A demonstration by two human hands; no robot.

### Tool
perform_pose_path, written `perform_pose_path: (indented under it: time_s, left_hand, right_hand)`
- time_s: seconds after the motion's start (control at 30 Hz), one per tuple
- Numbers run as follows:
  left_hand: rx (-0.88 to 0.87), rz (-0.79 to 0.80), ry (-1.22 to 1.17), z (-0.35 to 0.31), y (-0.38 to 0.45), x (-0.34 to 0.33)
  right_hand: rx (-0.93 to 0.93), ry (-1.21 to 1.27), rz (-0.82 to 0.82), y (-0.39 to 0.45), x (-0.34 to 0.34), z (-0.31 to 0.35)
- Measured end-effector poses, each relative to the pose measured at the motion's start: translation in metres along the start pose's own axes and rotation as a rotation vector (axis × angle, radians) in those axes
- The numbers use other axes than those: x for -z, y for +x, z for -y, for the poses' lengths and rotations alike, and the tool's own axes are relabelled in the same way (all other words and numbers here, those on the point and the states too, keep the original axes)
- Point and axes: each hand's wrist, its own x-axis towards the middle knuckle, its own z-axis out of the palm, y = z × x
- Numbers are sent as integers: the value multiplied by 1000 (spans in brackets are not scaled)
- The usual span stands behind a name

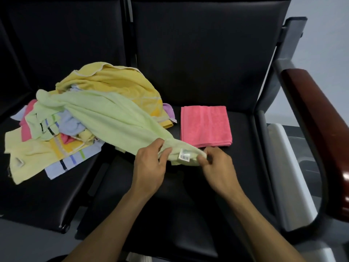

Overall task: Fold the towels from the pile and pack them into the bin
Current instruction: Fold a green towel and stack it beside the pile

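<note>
Both hands pinch a green towel point(105, 118) corner at 6 o'clock: left hand point(151, 163), right hand point(217, 165). It trails to the pile point(56, 133) at 9 o'clock. A folded pink towel point(205, 125) lies at 3 o'clock on the black seat point(198, 195).

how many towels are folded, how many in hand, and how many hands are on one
Folded towels: 1, the pink towel lying flat on the seat.
Towels in hand: 1, the light green towel, trailing from the pile.
Hands gripping it: 2, left hand and right hand.
Total: 2 towels, 2 hands; the pile is too tangled to count.
</note>
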Motion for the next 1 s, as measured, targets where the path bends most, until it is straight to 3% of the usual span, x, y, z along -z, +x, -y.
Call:
perform_pose_path:
  time_s: [0.07,0.13,0.27,0.4,0.53,0.63,0.7,0.83,0.9,1.0]
  left_hand:
    - [-32,61,-27,-3,0,-2]
    - [-43,168,-62,-5,-2,-6]
    - [-32,239,-127,-5,-2,-10]
    - [-23,239,-118,-7,-4,-13]
    - [-110,71,40,-1,0,-13]
    - [-88,70,99,0,0,-13]
    - [-106,100,36,-2,-1,-13]
    - [-114,147,-119,-7,0,-11]
    - [-85,173,-98,-5,-1,-12]
    - [-90,175,-40,1,-1,-13]
  right_hand:
    - [91,-78,105,-5,-6,1]
    - [161,31,182,-8,-12,5]
    - [132,328,189,-6,-8,15]
    - [88,398,123,-4,-5,14]
    - [-127,602,-37,0,-5,6]
    - [-338,769,-79,4,-4,6]
    - [-333,712,-14,4,2,9]
    - [-153,588,247,-2,9,18]
    - [-187,571,127,-3,8,16]
    - [-374,560,-294,5,12,6]
